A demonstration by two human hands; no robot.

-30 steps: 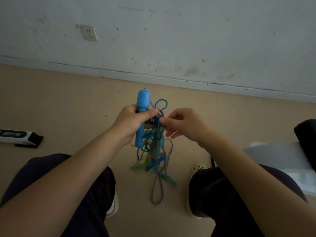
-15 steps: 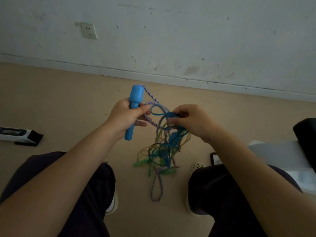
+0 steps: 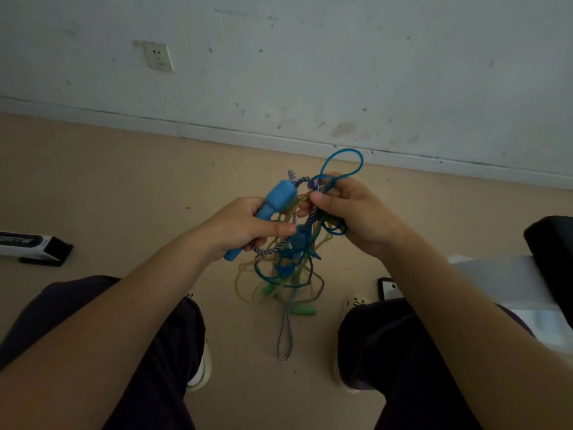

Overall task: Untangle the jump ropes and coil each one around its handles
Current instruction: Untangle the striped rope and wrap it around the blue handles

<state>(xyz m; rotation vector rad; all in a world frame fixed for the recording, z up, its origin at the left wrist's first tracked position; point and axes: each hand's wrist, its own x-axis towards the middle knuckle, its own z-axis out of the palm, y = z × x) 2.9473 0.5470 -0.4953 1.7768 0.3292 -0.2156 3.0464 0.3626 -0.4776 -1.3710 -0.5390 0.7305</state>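
- The left hand (image 3: 245,226) is wrapped round a chunky blue plastic jump-rope handle (image 3: 263,217), tilted with its fat end up and toward the wall — likely kept as an anchor so one rope end stays known.
- The right hand (image 3: 356,215) pinches a bundle of cords just beside that handle's top; a thin blue cord loop (image 3: 344,166) pokes up above its fingers, and the purple-and-white braided rope (image 3: 305,184) arcs from the handle's top into the pinch. Holding the knot high probably lets the slack drop clear.
- Between and below the two hands hangs the tangle (image 3: 285,265): blue, yellowish and braided strands all crossed, with a second blue handle buried in it.
- Lower down, green handles (image 3: 305,311) dangle near the tan floor (image 3: 124,181), and a long braided loop (image 3: 285,336) hangs lowest, between the person's knees.
- My read: untangling only; nothing is coiled yet.
- Off left, a black-and-white box (image 3: 31,246) lies on the floor.
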